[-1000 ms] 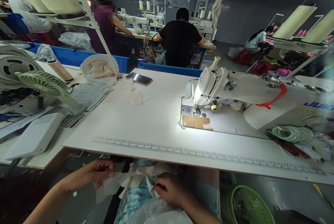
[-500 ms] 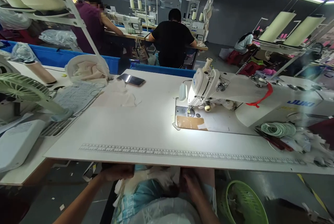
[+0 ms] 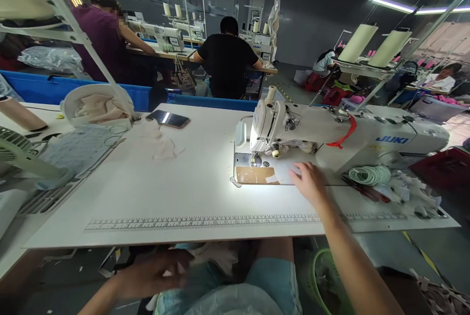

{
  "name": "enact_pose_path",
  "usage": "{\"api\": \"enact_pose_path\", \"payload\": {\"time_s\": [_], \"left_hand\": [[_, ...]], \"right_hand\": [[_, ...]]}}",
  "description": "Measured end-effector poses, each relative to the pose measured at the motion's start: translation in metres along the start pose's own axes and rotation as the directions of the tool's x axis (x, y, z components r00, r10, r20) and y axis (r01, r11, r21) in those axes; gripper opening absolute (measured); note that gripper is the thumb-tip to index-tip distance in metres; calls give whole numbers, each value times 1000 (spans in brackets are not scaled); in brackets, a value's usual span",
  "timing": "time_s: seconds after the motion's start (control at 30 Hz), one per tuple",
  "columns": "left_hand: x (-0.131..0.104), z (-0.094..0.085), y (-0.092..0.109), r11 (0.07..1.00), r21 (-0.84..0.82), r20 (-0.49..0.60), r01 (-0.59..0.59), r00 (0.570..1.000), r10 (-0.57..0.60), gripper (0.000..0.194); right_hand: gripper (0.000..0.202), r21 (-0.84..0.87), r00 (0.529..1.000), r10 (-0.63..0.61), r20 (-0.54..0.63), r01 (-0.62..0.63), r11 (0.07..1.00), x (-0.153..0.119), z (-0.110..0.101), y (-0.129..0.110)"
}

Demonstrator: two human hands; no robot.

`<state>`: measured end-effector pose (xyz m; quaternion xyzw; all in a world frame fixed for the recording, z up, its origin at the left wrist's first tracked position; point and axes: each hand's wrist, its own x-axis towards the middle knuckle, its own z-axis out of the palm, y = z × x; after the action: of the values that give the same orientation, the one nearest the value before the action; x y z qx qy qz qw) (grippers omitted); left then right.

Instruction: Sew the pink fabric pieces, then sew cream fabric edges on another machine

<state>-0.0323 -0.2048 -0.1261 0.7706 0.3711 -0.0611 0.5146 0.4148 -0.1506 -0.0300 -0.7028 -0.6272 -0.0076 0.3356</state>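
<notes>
My right hand (image 3: 309,183) rests over the bed of the white sewing machine (image 3: 304,126), right of the needle area, fingers apart and holding nothing that shows. Below the table's front edge, my left hand (image 3: 156,271) hangs over my lap, smeared by motion; its grip is unclear. Pale cloth (image 3: 216,256) lies on my lap beside it. A brown patch (image 3: 253,175) covers part of the machine bed. Along the front of the white table (image 3: 165,192) runs a printed ruler (image 3: 205,223).
A phone (image 3: 168,119), cloth scraps (image 3: 159,145), a bin of fabric (image 3: 97,104) and a green fan (image 3: 22,153) are at left. Coiled cord (image 3: 369,174) and scissors (image 3: 367,191) lie right. A green basket (image 3: 323,281) stands below. People sit at machines beyond.
My right hand has risen from my lap onto the machine bed. The left hand has moved down a little and apart from the cloth. The view has turned to the right.
</notes>
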Motion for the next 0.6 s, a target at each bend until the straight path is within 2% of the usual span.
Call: {"api": "enact_pose_path", "payload": {"time_s": [0.03,0.07,0.1,0.17,0.23,0.3,0.33,0.37,0.43,0.5,0.6], "left_hand": [[-4,-5,28,991,-109,103,-81,990,93,52],[-5,-11,55,967,-191,138,-171,970,199,49],[-3,-18,82,935,-252,105,-251,953,285,48],[12,-34,125,896,-283,-64,-341,939,337,44],[41,-49,154,901,-241,-301,-361,910,284,43],[77,-63,169,895,-146,-525,-421,800,291,46],[95,-69,172,893,-115,-572,-435,764,299,47],[111,-74,175,892,-102,-586,-441,751,304,46],[135,-84,175,896,-140,-532,-421,795,291,36],[149,-95,173,918,-158,-503,-365,829,244,29],[152,-112,167,977,-16,-559,-214,812,169,24]], "right_hand": [[15,-1,1000,-15,4,15,1000,7,8,3],[14,18,999,-32,24,32,999,10,15,4],[14,40,997,-57,45,55,998,8,19,2],[14,95,989,-112,95,103,990,-2,20,-10],[15,187,978,-151,147,123,975,-14,15,-27],[17,330,966,-169,193,98,939,-23,10,-46],[18,408,960,-174,218,72,910,-24,9,-54],[19,479,954,-177,242,41,877,-24,10,-60],[21,531,945,-178,274,6,848,-19,16,-68],[21,452,949,-171,265,34,891,-10,27,-69],[15,265,960,-168,224,106,958,1,45,-64]]}}
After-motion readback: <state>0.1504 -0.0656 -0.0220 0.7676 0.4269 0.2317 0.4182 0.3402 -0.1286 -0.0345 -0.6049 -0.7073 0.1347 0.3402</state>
